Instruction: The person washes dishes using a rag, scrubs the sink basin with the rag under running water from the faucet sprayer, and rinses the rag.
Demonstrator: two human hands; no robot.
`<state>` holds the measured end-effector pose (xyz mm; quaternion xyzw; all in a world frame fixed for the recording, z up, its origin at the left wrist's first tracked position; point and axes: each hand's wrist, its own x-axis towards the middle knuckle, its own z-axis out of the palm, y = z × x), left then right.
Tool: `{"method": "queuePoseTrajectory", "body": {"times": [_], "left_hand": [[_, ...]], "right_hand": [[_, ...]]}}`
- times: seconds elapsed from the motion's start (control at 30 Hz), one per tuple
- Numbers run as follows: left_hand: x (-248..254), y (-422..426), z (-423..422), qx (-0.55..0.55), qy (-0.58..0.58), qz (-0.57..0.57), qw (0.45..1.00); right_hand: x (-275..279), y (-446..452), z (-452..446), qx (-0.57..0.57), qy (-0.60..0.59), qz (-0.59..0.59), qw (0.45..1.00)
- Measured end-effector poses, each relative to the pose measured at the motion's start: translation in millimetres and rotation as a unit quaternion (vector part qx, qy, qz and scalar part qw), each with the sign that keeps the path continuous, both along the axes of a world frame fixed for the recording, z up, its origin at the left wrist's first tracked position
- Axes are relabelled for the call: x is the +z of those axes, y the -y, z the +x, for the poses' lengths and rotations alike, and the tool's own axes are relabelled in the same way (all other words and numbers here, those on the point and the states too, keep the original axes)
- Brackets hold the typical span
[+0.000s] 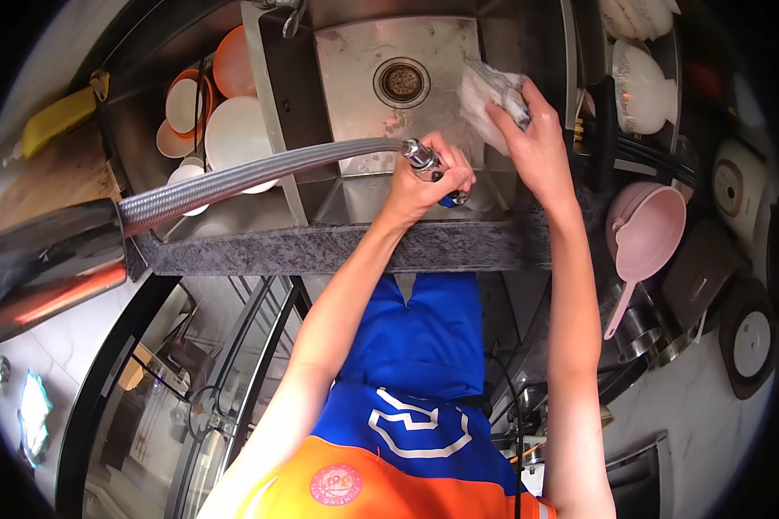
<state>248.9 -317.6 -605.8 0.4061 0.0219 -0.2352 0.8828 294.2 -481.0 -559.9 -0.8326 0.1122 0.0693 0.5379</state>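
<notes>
My left hand [430,179] is closed around a spray head [418,156] on a braided metal hose [260,177], over the near part of the sink. The hose runs left to a dark, shiny fitting [52,264]. In my right hand [535,143] is a wet, whitish cloth [492,97], bunched between thumb and fingers above the sink's right side. Below both hands lies the steel sink [346,65], with a round drain [402,82] in its floor. No water stream can be made out.
White and orange bowls [234,134] fill the rack left of the sink. A dark stone counter edge [346,248] runs in front of me. To the right are a pink ladle-shaped pan [649,229], white bowls [645,91] and metal pots [636,324]. A yellow bottle [59,121] lies at far left.
</notes>
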Motion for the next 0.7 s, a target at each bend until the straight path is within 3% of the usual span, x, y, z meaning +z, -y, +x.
{"method": "queuePoseTrajectory", "body": {"times": [0.33,0.43,0.7], "left_hand": [[2,39,16,0.021,0.027,-0.013,0.999],[-4,39,27,0.043,0.044,-0.007,0.998],[-10,46,73,0.129,0.057,-0.02,0.99]], "right_hand": [[28,6,39,-0.047,0.071,-0.057,0.995],[29,7,43,-0.092,0.094,0.014,0.991],[60,1,54,-0.181,0.178,0.05,0.966]]}}
